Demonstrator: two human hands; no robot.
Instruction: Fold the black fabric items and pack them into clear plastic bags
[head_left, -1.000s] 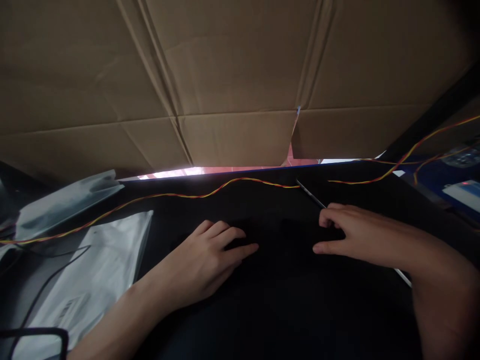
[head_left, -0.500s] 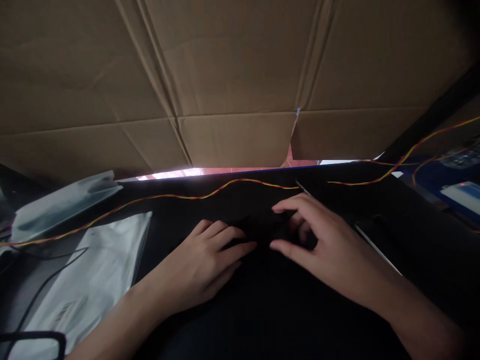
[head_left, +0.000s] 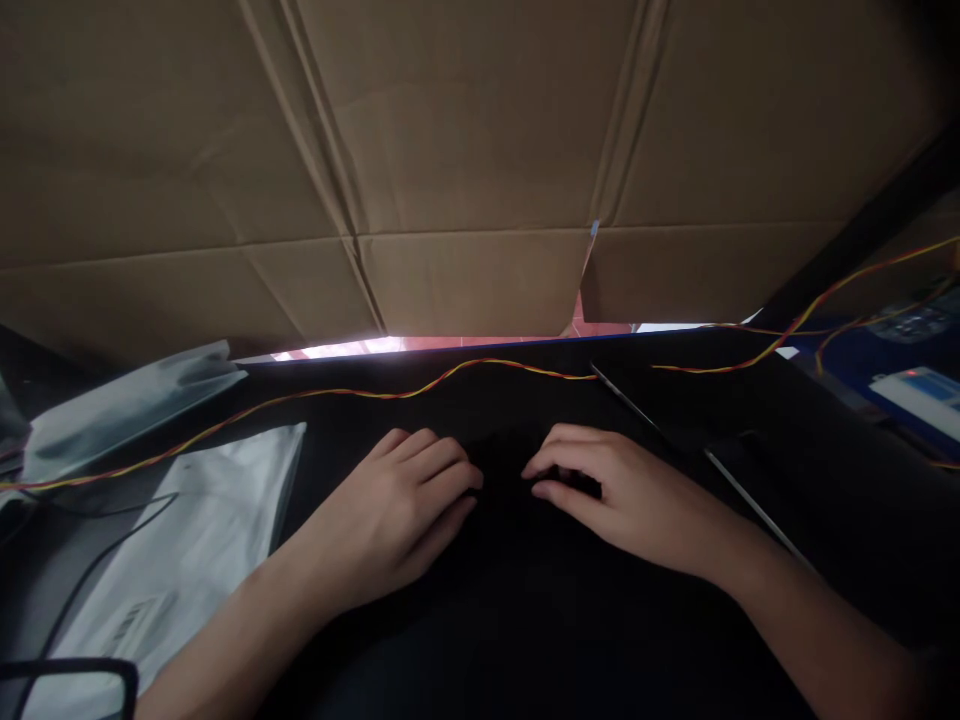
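Note:
My left hand (head_left: 409,505) is over the dark surface at centre left, its fingers curled together and the thumb near the forefinger. Facing it across a narrow gap is my right hand (head_left: 611,490), its thumb and forefinger drawn close in a pinch. Between and under the fingertips all is nearly black, so anything they hold cannot be made out. Beyond both hands a twisted red and yellow wire (head_left: 405,394) runs across the black tabletop (head_left: 525,620). A thin, pale-edged dark object (head_left: 757,505) lies beside my right wrist.
At left lie a white plastic packet (head_left: 217,510) and a rolled translucent bag (head_left: 135,405), with a black cable (head_left: 90,570) over the packet. A cardboard sheet (head_left: 465,160) stands behind the table. At right is a white device with a small screen (head_left: 922,395).
My right hand has moved down and slightly left, and its thumb and forefinger have closed together. My left hand has drawn back a little left, its forefinger more curled.

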